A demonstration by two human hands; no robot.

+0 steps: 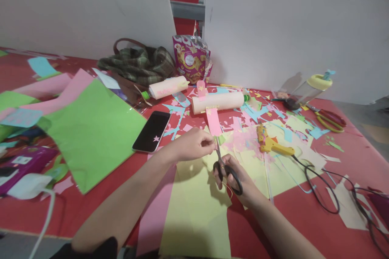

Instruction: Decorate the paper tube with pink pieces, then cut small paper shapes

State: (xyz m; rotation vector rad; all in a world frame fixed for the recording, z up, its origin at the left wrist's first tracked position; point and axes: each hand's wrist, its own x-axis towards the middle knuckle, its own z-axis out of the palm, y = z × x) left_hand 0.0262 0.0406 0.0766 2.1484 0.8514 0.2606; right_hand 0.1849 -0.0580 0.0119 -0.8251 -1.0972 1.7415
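In the head view, my right hand [238, 176] has its thumb and fingers through the black handles of a pair of scissors [225, 170]. The blades point away from me, nearly together. My left hand [196, 144] is closed in a pinch right beside the blade tips. A small piece of light green paper [221, 139] shows at the blades by those fingertips. Under both hands lies pale yellow paper [194, 218] over a pink sheet [153, 218]. Just beyond, a white paper-wrapped roll [220, 102] with a green end lies on its side, a pink strip [213, 121] against it.
Left are a phone [152, 131], a large green sheet [100, 129] and a white cable [48, 218]. Right are a yellow glue gun [273, 142] with black cord, red-and-yellow-handled scissors [330, 120] and a clear bottle [310, 91]. Behind stand a snack bag [192, 58] and a plaid bag [139, 64].
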